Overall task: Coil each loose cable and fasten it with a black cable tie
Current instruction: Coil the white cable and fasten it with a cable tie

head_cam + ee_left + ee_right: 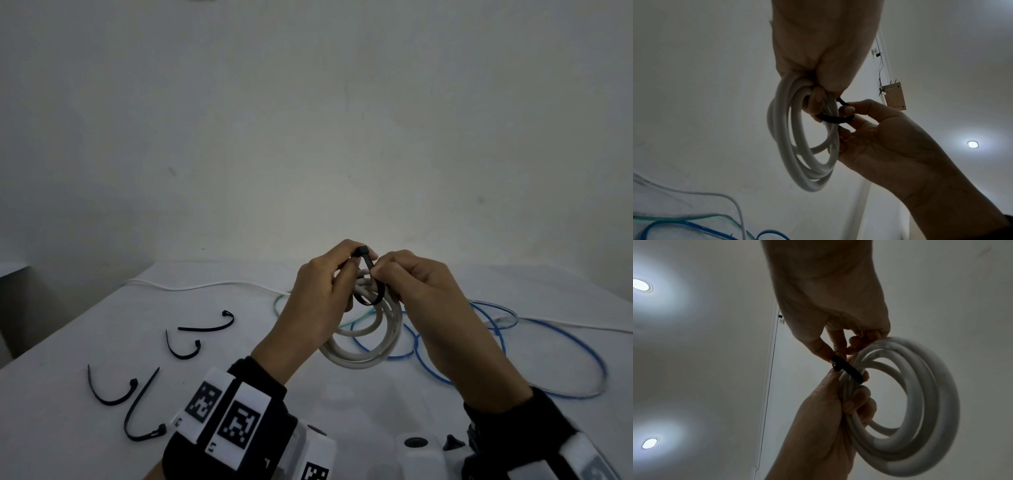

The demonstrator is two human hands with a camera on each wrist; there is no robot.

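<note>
From the head view, four spare black cable ties (144, 370) lie loose on the white table (239, 342) to the left of the hands, and a fifth, the black cable tie (371, 284), loops round the coiled white cable (366, 346). A blue cable (561, 346), a green cable (279, 301) and a thin white cable (205, 286) lie uncoiled on the table before a plain pale wall (308, 120). The left hand (318, 305) grips the coil and the tie's head; the right hand (421, 301) pinches the tie's strap, both raised above the table.

From the left wrist, the left hand's fingers curl round the coil's top strands, with the right hand just beside pinching the tie. One ceiling light (972, 144) glows.

From the right wrist, thumb and forefinger pinch the tie where it crosses the coil. Two ceiling lights (641, 285) show.
</note>
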